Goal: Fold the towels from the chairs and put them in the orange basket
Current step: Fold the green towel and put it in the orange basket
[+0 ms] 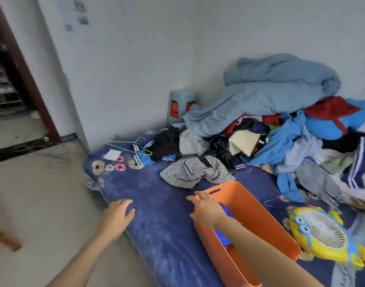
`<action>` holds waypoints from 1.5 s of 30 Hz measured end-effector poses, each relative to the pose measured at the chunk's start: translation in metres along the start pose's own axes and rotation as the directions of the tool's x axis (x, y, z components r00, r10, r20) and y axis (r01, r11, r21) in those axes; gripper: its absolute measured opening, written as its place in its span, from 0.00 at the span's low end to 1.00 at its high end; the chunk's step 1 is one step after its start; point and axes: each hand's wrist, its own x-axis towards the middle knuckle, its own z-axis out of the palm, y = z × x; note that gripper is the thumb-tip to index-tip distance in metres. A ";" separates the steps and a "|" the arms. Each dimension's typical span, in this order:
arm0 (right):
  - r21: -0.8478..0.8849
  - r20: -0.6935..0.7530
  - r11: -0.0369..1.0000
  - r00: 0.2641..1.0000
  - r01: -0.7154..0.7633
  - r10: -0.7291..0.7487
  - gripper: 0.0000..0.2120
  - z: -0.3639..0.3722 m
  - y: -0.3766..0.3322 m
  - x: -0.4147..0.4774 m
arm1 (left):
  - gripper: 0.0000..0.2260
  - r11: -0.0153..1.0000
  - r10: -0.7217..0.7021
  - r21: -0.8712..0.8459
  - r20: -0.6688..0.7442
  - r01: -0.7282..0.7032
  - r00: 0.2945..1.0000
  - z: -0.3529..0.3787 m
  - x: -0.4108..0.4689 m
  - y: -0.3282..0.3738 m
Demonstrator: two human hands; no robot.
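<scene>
Head view: orange basket (258, 212) on the bed (156, 214), a blue towel (226, 210) inside. Left hand (117, 216) rests flat, fingers (125, 204) spread; right hand (206, 208) hovers open-fingered over the near rim. Towel likely soft and light; best taken by corners.

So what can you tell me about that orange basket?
The orange basket looks like smooth plastic, rectangular, with a slot handle in its far end. It sits upright on the dark blue flowered bedcover. Something blue lies inside. The right hand reaches over its near-left rim; whether it touches is unclear.
</scene>
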 end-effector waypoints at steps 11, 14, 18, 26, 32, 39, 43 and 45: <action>-0.089 0.126 0.804 0.808 0.588 -0.576 0.27 0.040 -0.280 0.026 | 0.18 0.821 -0.569 -0.082 -0.203 0.565 0.797 -0.103 -0.213 -0.188; -0.076 0.159 0.679 0.681 0.731 -0.715 0.27 0.066 -0.381 0.011 | 0.17 0.745 -0.662 -0.135 -0.269 0.653 0.699 -0.129 -0.289 -0.233; -0.042 0.191 0.599 0.595 0.800 -0.781 0.27 0.092 -0.481 -0.014 | 0.18 0.628 -0.760 -0.168 -0.342 0.760 0.553 -0.168 -0.369 -0.285; -0.026 0.291 0.575 0.556 0.818 -0.778 0.26 0.117 -0.548 -0.012 | 0.16 0.521 -0.837 -0.306 -0.364 0.797 0.408 -0.175 -0.436 -0.329; -0.029 0.336 0.545 0.521 0.838 -0.785 0.26 0.130 -0.564 0.019 | 0.16 0.502 -0.849 -0.262 -0.329 0.824 0.413 -0.170 -0.429 -0.348; -0.004 0.262 0.572 0.553 0.820 -0.791 0.24 0.103 -0.593 0.118 | 0.18 0.526 -0.817 -0.257 -0.417 0.811 0.398 -0.218 -0.348 -0.390; 0.036 0.216 0.592 0.572 0.805 -0.791 0.25 0.082 -0.615 0.176 | 0.15 0.529 -0.798 -0.233 -0.463 0.816 0.386 -0.251 -0.293 -0.412; 0.044 0.207 0.586 0.566 0.809 -0.798 0.25 0.077 -0.624 0.194 | 0.14 0.523 -0.792 -0.249 -0.494 0.815 0.358 -0.261 -0.272 -0.418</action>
